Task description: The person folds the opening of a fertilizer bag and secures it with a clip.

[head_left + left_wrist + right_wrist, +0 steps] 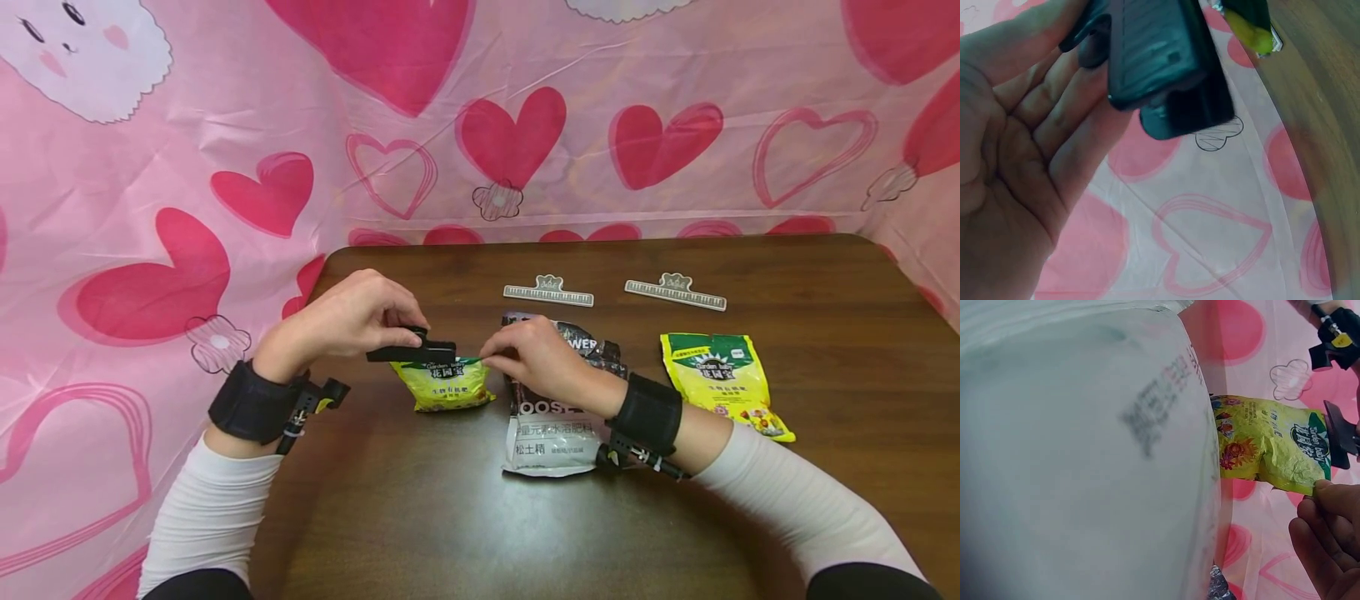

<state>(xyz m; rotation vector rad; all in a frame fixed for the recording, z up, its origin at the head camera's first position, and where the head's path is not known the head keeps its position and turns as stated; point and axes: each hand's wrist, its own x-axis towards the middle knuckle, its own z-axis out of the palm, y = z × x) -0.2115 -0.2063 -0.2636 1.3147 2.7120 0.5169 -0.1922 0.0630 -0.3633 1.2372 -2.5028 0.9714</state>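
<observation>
My left hand (pixel 352 321) grips a black clip (pixel 412 350), seen close in the left wrist view as a dark ribbed clip (pixel 1160 62). The clip sits at the top edge of a small yellow-green bag (pixel 446 385) lying on the table. My right hand (pixel 536 360) pinches that bag's top right corner, fingertips (pixel 1329 494) touching the yellow-green bag (pixel 1269 450). My right wrist rests over a larger grey-and-black bag (pixel 551 417), which fills the left of the right wrist view as a blurred grey bag (pixel 1079 456).
A dark wooden table (pixel 600 525) carries a second yellow-green bag (pixel 720 379) at the right. Two pale grey clips (pixel 548 292) (pixel 676 291) lie near the back. A pink cloth with red hearts (pixel 225 167) surrounds the table.
</observation>
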